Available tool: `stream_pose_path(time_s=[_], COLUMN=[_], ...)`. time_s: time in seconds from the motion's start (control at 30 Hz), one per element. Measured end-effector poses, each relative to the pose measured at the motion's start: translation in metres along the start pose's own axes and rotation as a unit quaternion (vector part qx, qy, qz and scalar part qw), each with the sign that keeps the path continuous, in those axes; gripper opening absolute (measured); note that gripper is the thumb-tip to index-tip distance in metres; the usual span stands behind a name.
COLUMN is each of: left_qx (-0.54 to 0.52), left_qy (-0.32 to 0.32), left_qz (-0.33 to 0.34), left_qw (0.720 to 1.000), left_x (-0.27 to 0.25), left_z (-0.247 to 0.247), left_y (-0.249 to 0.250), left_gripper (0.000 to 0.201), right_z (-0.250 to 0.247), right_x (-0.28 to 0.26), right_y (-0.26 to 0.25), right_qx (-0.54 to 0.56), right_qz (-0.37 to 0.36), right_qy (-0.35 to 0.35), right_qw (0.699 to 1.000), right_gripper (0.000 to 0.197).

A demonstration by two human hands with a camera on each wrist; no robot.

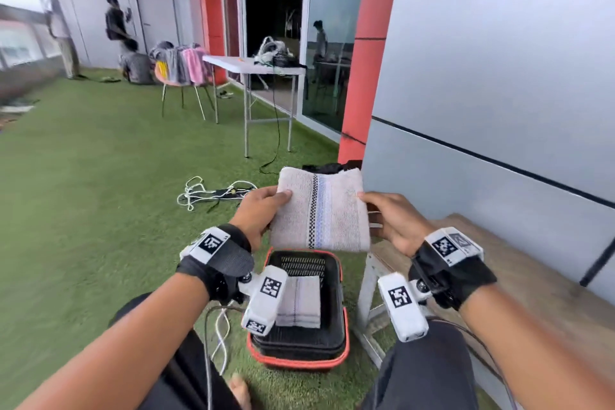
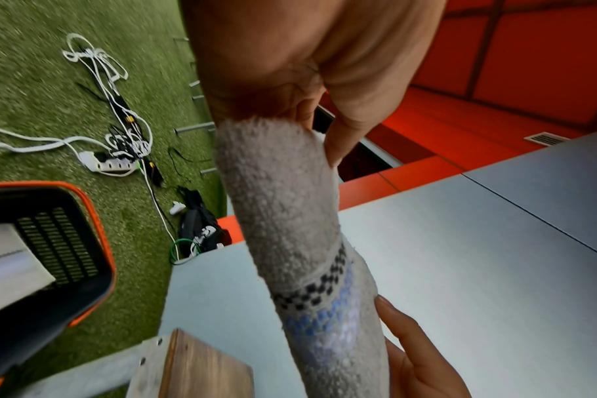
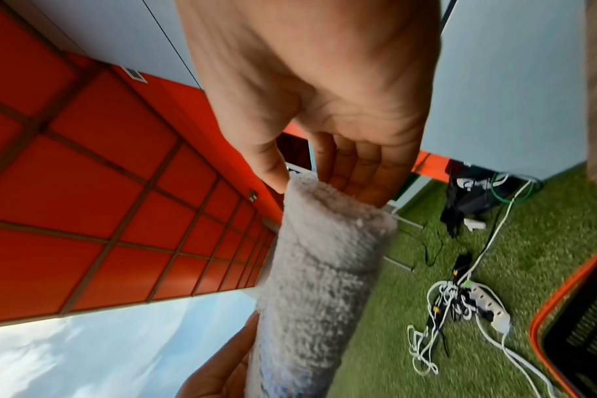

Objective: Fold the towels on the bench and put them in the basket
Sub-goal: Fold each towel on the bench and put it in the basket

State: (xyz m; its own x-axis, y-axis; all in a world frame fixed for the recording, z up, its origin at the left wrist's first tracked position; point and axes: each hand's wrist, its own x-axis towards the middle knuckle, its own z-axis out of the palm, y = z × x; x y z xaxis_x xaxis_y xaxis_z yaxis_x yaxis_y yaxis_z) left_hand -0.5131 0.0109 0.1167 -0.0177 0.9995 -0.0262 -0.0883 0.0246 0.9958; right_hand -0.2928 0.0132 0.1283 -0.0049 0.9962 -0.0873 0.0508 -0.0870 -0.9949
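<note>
Head view: folded grey terry towel with checkered and blue stripes (image 1: 321,210) held in the air between both hands, above black plastic basket with orange rim (image 1: 336,336); left hand (image 1: 258,213) pinches its left edge, right hand (image 1: 394,220) its right edge. Left wrist view: thumb and fingers (image 2: 341,140) clamp the towel's end. Right wrist view: same pinch grip on the opposite end.

Green artificial turf (image 1: 83,176) covers the floor. White cables and a power strip (image 2: 108,163) tangled on it, centre of the head view. White folding table (image 1: 253,65) in the upper middle carries what looks like a heap of cables, blurred. Left of it, a chair (image 1: 181,71) draped with pink and grey cloths. Three people (image 1: 116,27) at upper left by a grey door. Red pillar (image 1: 359,76) and grey wall panels (image 1: 499,60) on the right.
</note>
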Motion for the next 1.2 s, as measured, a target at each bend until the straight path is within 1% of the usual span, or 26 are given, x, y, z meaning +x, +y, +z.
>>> stream_pose_path(time_s=[0.07,0.17,0.2,0.3,0.33,0.37,0.43,0.53,0.6,0.63,0.7,0.73,0.77,0.87,0.93,0.97,1.03,1.1,1.2], left_qx=[0.004,0.010,0.012,0.015,0.018,0.023,0.040,0.067,0.084,0.100,0.132,0.144,0.160,0.225,0.256,0.265,0.261,0.269,0.282], left_qy=[0.017,0.033,0.036,0.032,0.029,0.024,0.017,0.008,0.018,0.020,0.020,0.018,0.019,0.016,0.014,0.016,0.033,0.043,0.059], left_qz=[-0.007,-0.024,-0.032,-0.065,-0.078,-0.094,-0.135,-0.192,-0.221,-0.241,-0.279,-0.294,-0.302,-0.305,-0.300,-0.294,-0.281,-0.273,-0.249], left_qw=[1.000,0.999,0.999,0.997,0.996,0.995,0.990,0.979,0.972,0.965,0.951,0.945,0.940,0.925,0.919,0.918,0.923,0.923,0.924], left_x=[0.007,0.023,0.030,0.057,0.067,0.076,0.095,0.122,0.143,0.155,0.176,0.188,0.195,0.217,0.243,0.257,0.278,0.298,0.315], left_z=[-0.013,-0.024,-0.028,-0.033,-0.034,-0.034,-0.034,-0.033,-0.033,-0.033,-0.038,-0.040,-0.038,-0.029,-0.025,-0.023,-0.021,-0.019,-0.018], left_y=[-0.004,-0.018,-0.025,-0.057,-0.070,-0.085,-0.120,-0.177,-0.220,-0.245,-0.296,-0.323,-0.335,-0.350,-0.369,-0.382,-0.404,-0.429,-0.449], left_gripper=[0.009,0.022,0.023,0.016,0.014,0.014,0.015,0.019,0.015,0.011,0.016,0.017,0.018,0.023,0.021,0.019,0.025,0.028,0.023], right_z=[0.013,0.026,0.028,0.034,0.035,0.036,0.037,0.040,0.043,0.045,0.047,0.049,0.051,0.054,0.054,0.055,0.056,0.058,0.060], right_x=[0.013,0.033,0.041,0.069,0.078,0.086,0.107,0.137,0.157,0.167,0.184,0.196,0.207,0.238,0.264,0.278,0.301,0.322,0.340], right_y=[0.005,0.020,0.027,0.057,0.070,0.082,0.116,0.172,0.207,0.227,0.260,0.279,0.295,0.332,0.354,0.365,0.377,0.392,0.404], right_qx=[-0.005,-0.013,-0.021,-0.044,-0.045,-0.046,-0.067,-0.092,-0.116,-0.127,-0.146,-0.154,-0.161,-0.174,-0.191,-0.198,-0.210,-0.217,-0.222], right_qz=[0.006,0.030,0.039,0.073,0.088,0.103,0.142,0.199,0.233,0.251,0.281,0.302,0.316,0.346,0.357,0.355,0.339,0.320,0.310], right_qy=[-0.014,-0.017,-0.014,-0.007,-0.003,0.001,0.018,0.028,0.035,0.035,0.039,0.039,0.042,0.041,0.037,0.037,0.042,0.054,0.059], right_qw=[1.000,0.999,0.999,0.996,0.995,0.994,0.987,0.975,0.965,0.959,0.948,0.940,0.934,0.921,0.914,0.913,0.916,0.921,0.923], right_gripper=[0.014,0.014,0.015,0.026,0.024,0.018,0.014,0.024,0.022,0.023,0.029,0.028,0.027,0.031,0.031,0.028,0.026,0.030,0.030])
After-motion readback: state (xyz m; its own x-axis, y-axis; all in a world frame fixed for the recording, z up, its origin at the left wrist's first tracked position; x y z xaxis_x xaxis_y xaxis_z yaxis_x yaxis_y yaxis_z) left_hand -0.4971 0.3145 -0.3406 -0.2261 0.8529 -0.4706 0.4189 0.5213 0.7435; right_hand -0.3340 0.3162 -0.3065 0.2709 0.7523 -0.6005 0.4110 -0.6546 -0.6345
